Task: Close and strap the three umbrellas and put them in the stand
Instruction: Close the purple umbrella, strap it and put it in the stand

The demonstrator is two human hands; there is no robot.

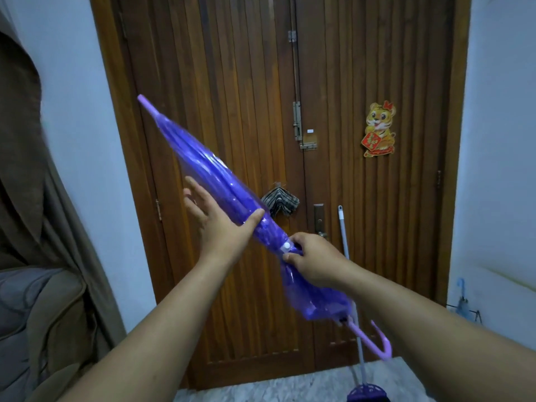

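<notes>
Purple plastic fills the middle of the view: a closed purple umbrella [220,195] is held up in the air, slanted, with its hook handle [377,340] low and close and its tip [144,100] up and far away. It looks like it is held this way so the strap can be snapped round it.

Nearest, the right hand [311,261] curls its fingers and thumb round the folds, pinching right beside the white snap button [286,245]. That button sits just past the thumb, so the strap is likely being closed now.

A bit farther up, the left hand [216,217] has its fingers nearly straight and spread wide. Its thumb presses on top of the folds and its palm props the side, to keep them bunched tight.

Beyond the fingers stands a wooden door [246,97]. Far to the right, low by the wall, a blue umbrella [461,297] seems to sit in a wire stand [475,314].
</notes>
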